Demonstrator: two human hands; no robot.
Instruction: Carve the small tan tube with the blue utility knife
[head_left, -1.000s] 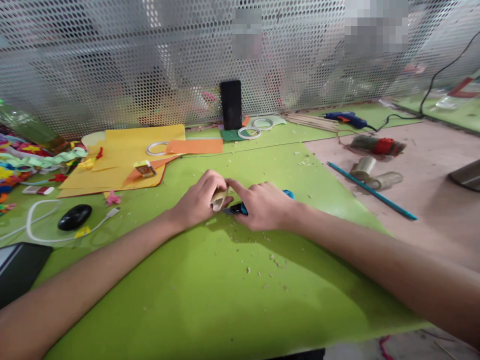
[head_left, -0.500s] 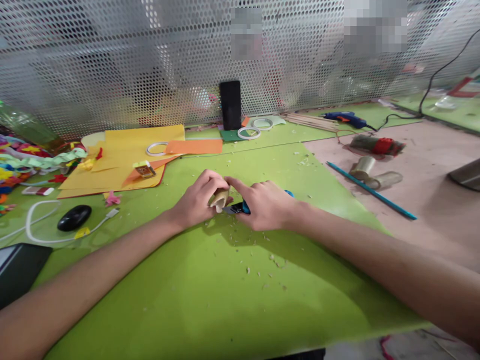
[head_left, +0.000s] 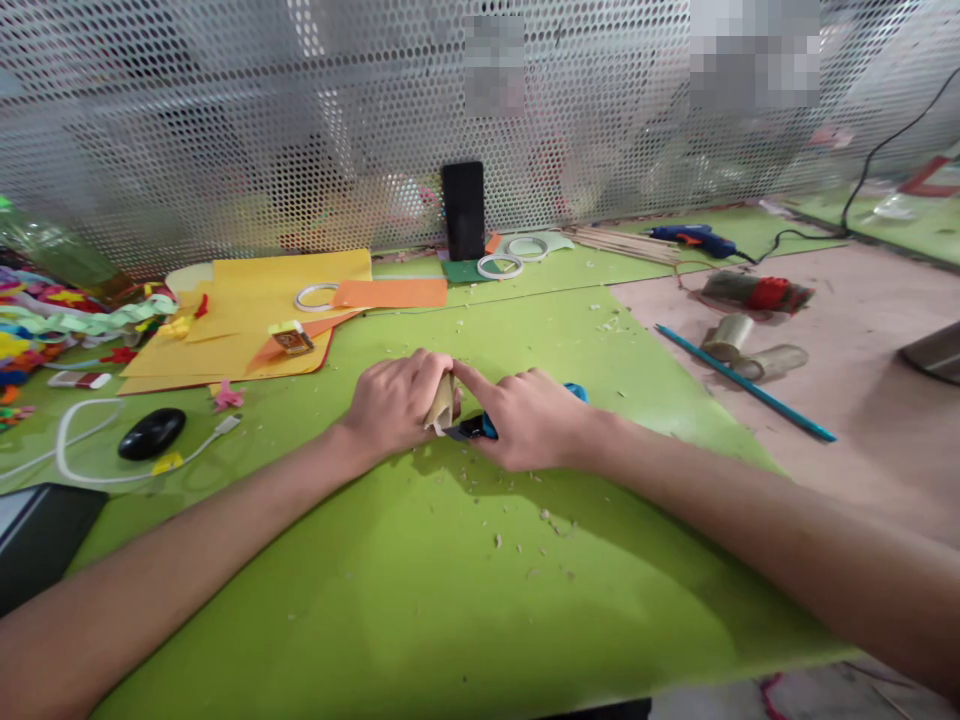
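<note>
My left hand (head_left: 397,400) is closed round a short tan tube-like piece (head_left: 441,405), its open end turned down toward me. A blue utility knife (head_left: 489,426) is in my right hand (head_left: 529,415), and its blade touches the lower rim of the piece. The right index finger stretches across to the left fingertips at the top of the piece. Both hands are just above the green table mat (head_left: 420,600), where small pale shavings (head_left: 551,520) lie scattered.
Yellow paper (head_left: 292,270), a black mouse (head_left: 152,434) and a white cable lie left. Behind are a phone (head_left: 464,210) and tape rings (head_left: 500,266) by a perforated metal screen. Right are a teal stick (head_left: 742,381), cut tubes (head_left: 772,361) and a glue gun (head_left: 694,240).
The tan piece has tilted, its open end now facing further down. My left hand has turned with it, and my right hand with the knife has dropped slightly.
</note>
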